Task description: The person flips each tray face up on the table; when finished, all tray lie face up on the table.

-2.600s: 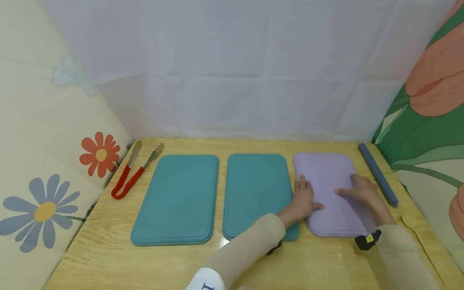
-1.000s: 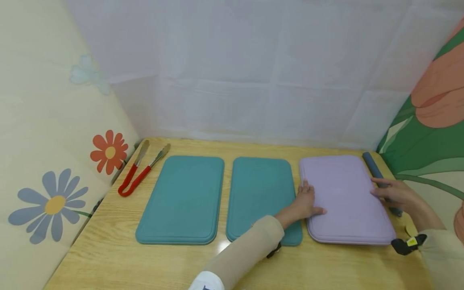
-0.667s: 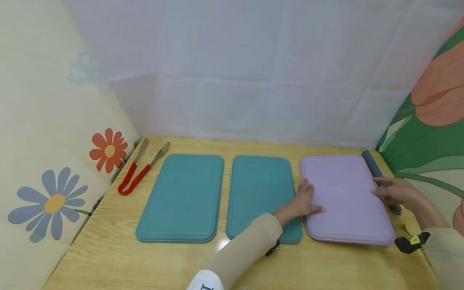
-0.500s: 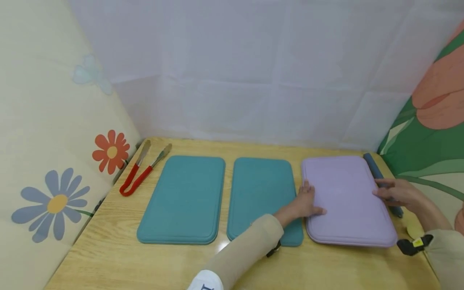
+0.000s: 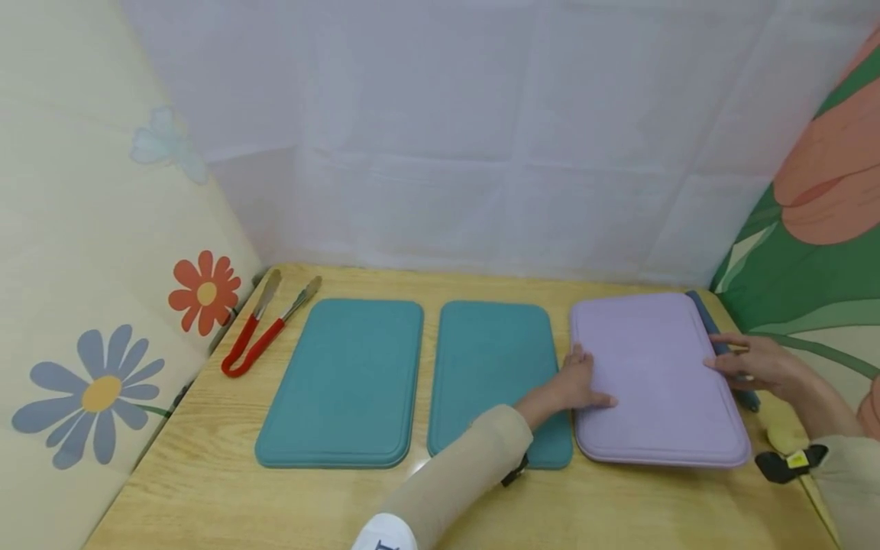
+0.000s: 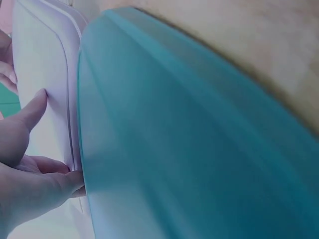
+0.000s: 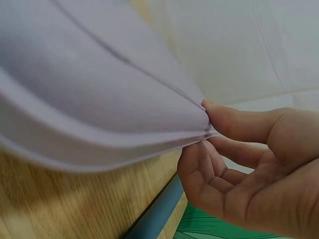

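Note:
A lilac rectangular panel (image 5: 663, 412) with rounded corners and a stepped rim is at the right in the head view, its right side tilted up off the table. My right hand (image 5: 756, 365) pinches that raised side; in the right wrist view the thumb of my right hand (image 7: 249, 172) lies on top with bent fingers under the rim. My left hand (image 5: 576, 380) holds the opposite edge. The left wrist view shows the left thumb on the top face and other fingers of the left hand (image 6: 27, 184) curled at the edge, beside a teal panel (image 6: 164, 129).
Two similar teal panels, one in the middle (image 5: 488, 351) and one further left (image 5: 344, 382), lie flat on the wooden table (image 5: 275, 504). Red-handled tongs (image 5: 256, 344) lie far left. Beyond my right hand are a blue-grey rod (image 5: 748, 399) and a pale yellow spoon (image 5: 786, 437).
My right hand has moved from over the lilac panel outward to its right edge, and that side has come up. The left hand stays at the left edge. The head view has shifted slightly.

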Tool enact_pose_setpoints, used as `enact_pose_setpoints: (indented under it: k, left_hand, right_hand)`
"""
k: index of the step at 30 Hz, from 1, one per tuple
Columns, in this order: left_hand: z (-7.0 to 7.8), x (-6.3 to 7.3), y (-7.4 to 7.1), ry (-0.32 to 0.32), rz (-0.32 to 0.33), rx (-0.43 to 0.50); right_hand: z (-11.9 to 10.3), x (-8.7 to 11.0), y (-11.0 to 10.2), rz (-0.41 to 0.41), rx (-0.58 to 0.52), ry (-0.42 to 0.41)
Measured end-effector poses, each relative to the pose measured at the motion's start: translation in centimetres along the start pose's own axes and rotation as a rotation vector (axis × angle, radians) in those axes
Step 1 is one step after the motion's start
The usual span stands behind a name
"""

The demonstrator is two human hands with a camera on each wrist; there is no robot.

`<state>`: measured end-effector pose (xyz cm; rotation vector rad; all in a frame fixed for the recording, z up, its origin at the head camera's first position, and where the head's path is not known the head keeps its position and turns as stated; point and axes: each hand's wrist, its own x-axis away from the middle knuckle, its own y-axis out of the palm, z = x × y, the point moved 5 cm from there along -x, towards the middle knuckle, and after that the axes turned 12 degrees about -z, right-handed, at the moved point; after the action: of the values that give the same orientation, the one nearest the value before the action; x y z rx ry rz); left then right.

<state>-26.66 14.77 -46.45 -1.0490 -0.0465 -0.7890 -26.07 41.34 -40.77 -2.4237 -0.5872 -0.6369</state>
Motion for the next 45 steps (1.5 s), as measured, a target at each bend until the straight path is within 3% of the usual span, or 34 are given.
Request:
enact_pose_setpoints:
  k: [12, 20, 25, 28, 35, 39, 45]
  left_hand:
    - [0.4, 2.5, 0.6, 0.038, 0.04, 0.022]
    - [1.0, 4.4, 2.0, 0.089, -0.005, -0.022]
    - [2.0, 5.4, 3.0, 0.072, -0.033, -0.059]
    - [2.6, 6.0, 3.5, 0.07, -0.005, -0.103]
    - [3.3, 6.9, 4.5, 0.151, 0.137, -0.296]
    - [3.6, 7.2, 4.8, 0.18, 0.161, -0.358]
    - [3.6, 7.4, 4.9, 0.182, 0.151, -0.351]
  right_hand:
    - [-1.2, 0.1, 0.2, 0.034, 0.019, -0.017]
    - [-1.3, 0.4, 0.2, 0.047, 0.036, -0.011]
    - [-1.6, 0.7, 0.2, 0.07, 0.046, -0.017]
    - [-2.0, 0.9, 0.2, 0.081, 0.049, -0.021]
    - [-2.5, 1.4, 0.4, 0.079, 0.045, -0.017]
    - [-2.8, 1.8, 0.5, 0.092, 0.049, -0.017]
    - [-3.2, 2.2, 0.5, 0.105, 0.038, -0.041]
